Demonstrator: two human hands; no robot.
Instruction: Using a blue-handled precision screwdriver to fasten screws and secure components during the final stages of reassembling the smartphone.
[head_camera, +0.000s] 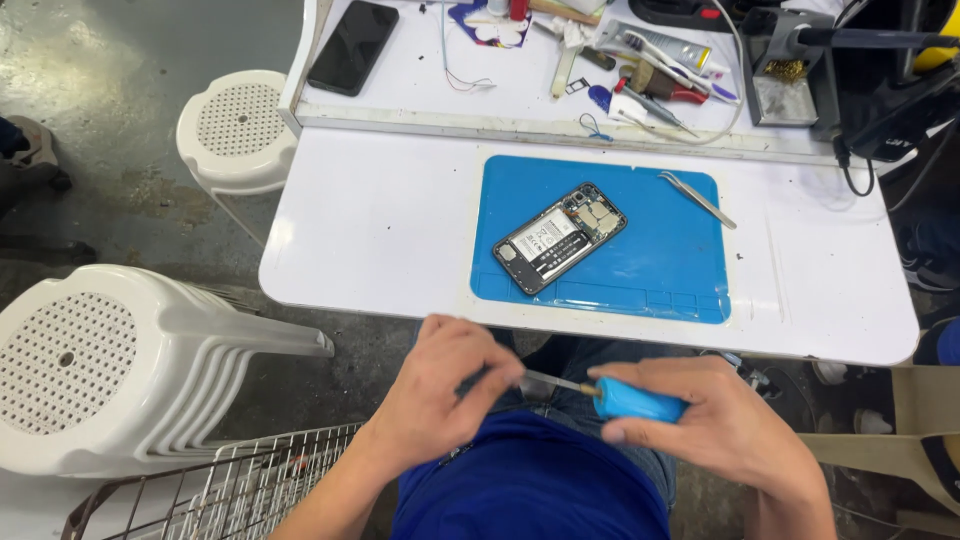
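Both my hands are on the screwdriver, low over my lap, just off the worktop's near edge.

My right hand has its grip wrapped around the blue handle of the screwdriver, thumb laid along the top. My left hand pinches the thin metal shaft at the tip end, fingers clenched on it. The tool lies roughly level between my hands, tip pointing left. Up on the white worktop, the blue mat carries the opened phone, back off, lying at a slant with its battery and boards showing. Tweezers rest on the mat's far right corner, well apart from the phone. A second, dark phone lies on the raised shelf behind. White stools stand stacked to my left.
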